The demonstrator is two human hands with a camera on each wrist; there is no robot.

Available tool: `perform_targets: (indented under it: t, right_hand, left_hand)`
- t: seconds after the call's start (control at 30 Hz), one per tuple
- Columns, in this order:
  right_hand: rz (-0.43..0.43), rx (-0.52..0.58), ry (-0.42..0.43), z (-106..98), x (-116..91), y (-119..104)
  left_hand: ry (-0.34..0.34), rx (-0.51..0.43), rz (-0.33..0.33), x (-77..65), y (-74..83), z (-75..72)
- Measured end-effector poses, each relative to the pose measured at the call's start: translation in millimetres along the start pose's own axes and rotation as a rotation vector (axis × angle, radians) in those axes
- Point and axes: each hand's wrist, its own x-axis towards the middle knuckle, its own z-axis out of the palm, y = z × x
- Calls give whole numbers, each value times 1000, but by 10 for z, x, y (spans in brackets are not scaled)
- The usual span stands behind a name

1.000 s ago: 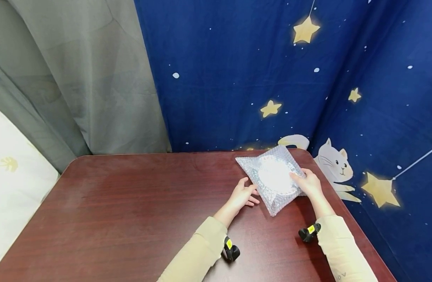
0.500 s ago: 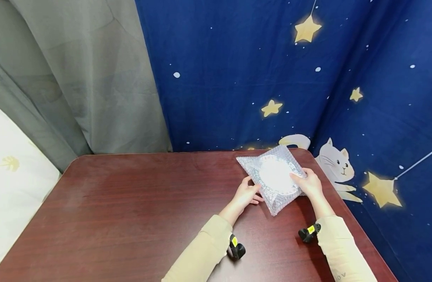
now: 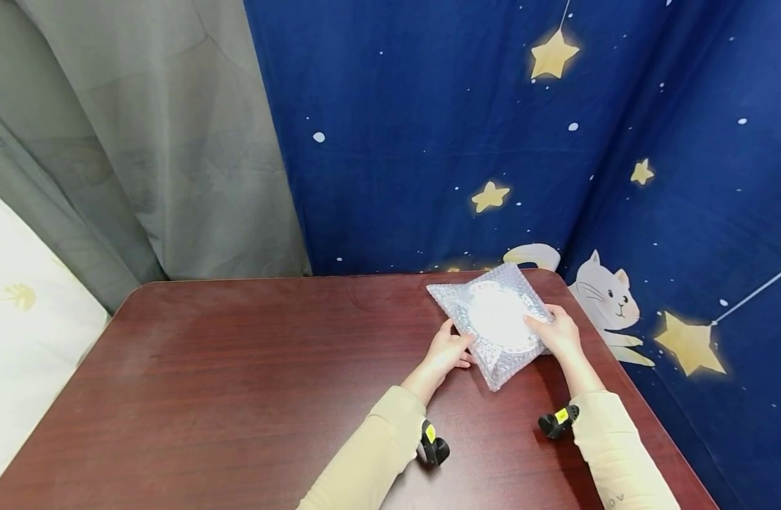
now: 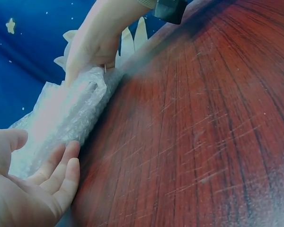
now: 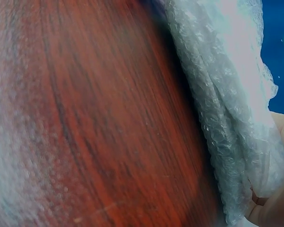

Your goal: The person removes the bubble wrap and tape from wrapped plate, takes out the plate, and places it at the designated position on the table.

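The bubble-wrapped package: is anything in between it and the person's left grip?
Nothing visible stands in the way: the left grip is right at the near-left edge of the bubble-wrapped package, while the right grip holds its right side.

Packet (image 3: 499,322): clear bubble wrap, roughly square, with a white round form at its centre — detail lost in glare.
Packet's pose: set diamond-wise, one corner toward the wearer.
Table (image 3: 237,368): packet at the far right corner.
Right hand (image 3: 559,331): pinches its right edge, thumb on top.
Left hand (image 3: 446,350): at its left edge, fingers extended — contact unclear.
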Motion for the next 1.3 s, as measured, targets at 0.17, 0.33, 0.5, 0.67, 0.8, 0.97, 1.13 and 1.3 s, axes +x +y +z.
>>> perform_targets:
  t: [0.17,0.33,0.5,0.67,0.8,0.97,1.13,1.3]
  right_hand:
    - [-16,-3,9,11,4,18]
    - [-37,-4,3,0,0,19]
    - [-51,-8,4,-3,1,22]
    - [-66,-10,11,1,-4,27]
    - [-71,-3,16,-6,-17,22]
    - [-80,3,30,-18,-23,19]
    - [-82,7,51,-30,-31,11]
    - [-79,15,60,-40,-42,-15]
  left_hand:
    - [16,7,2,9,2,27]
    - [46,24,5,10,7,53]
    - [83,73,35,15,14,88]
    - [107,144,69,24,6,107]
    - [109,196,92,27,1,106]
    - [108,223,105,20,19,102]
    - [108,225,112,32,20,101]
    - [120,250,122,43,16,98]
